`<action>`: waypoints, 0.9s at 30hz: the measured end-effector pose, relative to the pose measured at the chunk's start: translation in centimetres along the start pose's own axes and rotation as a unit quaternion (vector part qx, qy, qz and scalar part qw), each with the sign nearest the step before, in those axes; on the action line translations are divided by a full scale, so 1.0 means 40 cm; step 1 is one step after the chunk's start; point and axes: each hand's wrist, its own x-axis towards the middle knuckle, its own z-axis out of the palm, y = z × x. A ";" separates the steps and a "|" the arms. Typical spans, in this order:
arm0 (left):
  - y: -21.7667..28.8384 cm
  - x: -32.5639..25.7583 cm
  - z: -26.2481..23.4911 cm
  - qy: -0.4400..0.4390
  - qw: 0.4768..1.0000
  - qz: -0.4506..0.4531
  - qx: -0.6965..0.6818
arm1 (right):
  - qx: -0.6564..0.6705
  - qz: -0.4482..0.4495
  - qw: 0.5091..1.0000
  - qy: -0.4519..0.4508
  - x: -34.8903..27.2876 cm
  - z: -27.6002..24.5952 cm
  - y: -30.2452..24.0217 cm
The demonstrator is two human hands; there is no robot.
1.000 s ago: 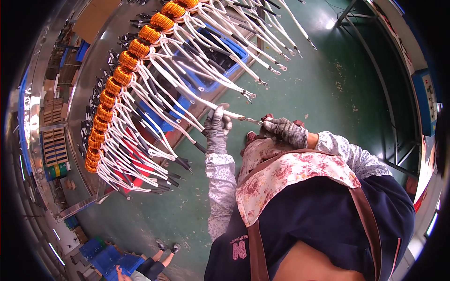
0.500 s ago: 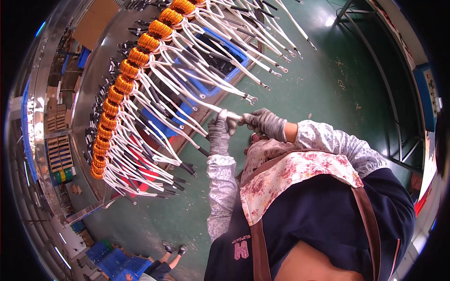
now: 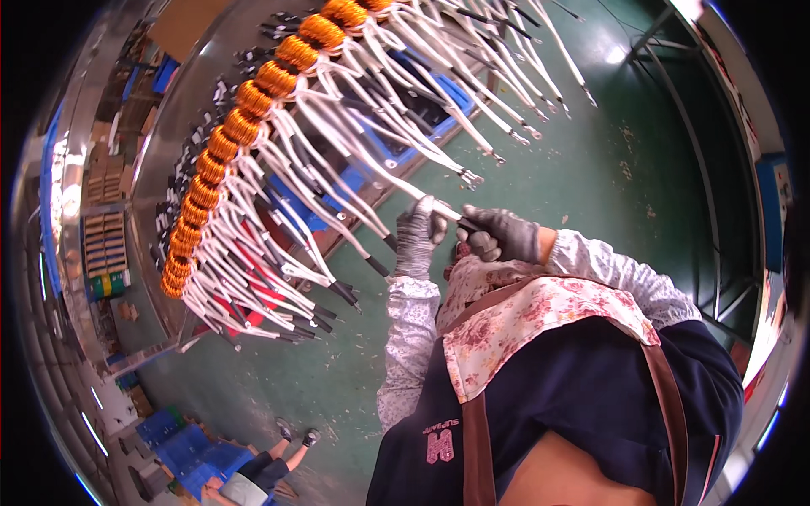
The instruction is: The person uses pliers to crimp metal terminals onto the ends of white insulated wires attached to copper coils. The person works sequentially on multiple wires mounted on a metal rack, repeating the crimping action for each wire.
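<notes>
A white-sleeved lead [image 3: 376, 167] runs from the row of copper-wound ring coils [image 3: 255, 99] to my two gloved hands. My left hand [image 3: 419, 234] is closed round the lead near its end, thumb on top. Just to its right, my right hand [image 3: 504, 234] has its fingers curled on a short black sleeve [image 3: 467, 223] at the lead's end. The tip of the lead is hidden in the right glove. Similar leads hang beside it, several with black sleeves and some with metal ring terminals [image 3: 471, 178].
The coils stand in a curved row on a metal bench [image 3: 181, 135]. Blue bins [image 3: 451, 93] and something red [image 3: 253, 308] are beneath the leads. At the lower left, another person [image 3: 253, 476] is near blue crates [image 3: 181, 447]. A dark metal frame [image 3: 688, 126] stands at the right.
The black sleeve now shows at the lead's end by my right fingers, where white showed before. My right hand has drawn slightly away from the left. The whole view has shifted a little.
</notes>
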 end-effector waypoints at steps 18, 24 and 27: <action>0.012 -0.038 -0.008 0.015 0.997 -0.015 -0.074 | 0.028 0.060 0.998 0.003 -0.014 0.062 0.006; -0.008 -0.072 -0.038 0.084 0.993 0.009 -0.085 | 0.026 0.018 0.999 0.013 0.003 0.042 0.015; -0.007 -0.109 -0.077 -0.002 0.979 -0.013 -0.204 | 0.076 0.020 0.997 0.013 -0.003 0.028 0.005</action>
